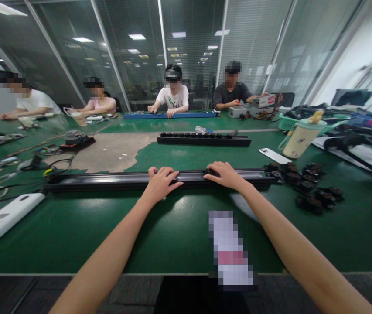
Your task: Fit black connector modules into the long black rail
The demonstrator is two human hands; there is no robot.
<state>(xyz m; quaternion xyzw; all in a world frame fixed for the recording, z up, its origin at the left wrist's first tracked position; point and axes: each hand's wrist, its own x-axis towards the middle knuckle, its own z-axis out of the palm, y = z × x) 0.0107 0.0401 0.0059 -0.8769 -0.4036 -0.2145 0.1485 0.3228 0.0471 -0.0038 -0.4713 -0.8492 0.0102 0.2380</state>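
A long black rail point(120, 179) with a shiny grey channel lies across the table before me. My left hand point(161, 182) rests over its middle, fingers bent across the far edge and thumb along the near side. A little to the right, my right hand point(224, 174) is closed around a small black module point(210, 172) at the channel; the fingers hide part of it. Beyond the rail's right end lies a loose pile of similar black modules point(306, 179). A cable with a yellow piece point(47, 172) sits at the left end.
Farther back lies a shorter black rail point(205, 140) carrying a row of modules. A blurred-out phone point(230, 248) is near the front edge, a white device point(9, 218) at left. A white phone point(274, 155) and cream bottle point(303, 137) stand right. Several people work across the table.
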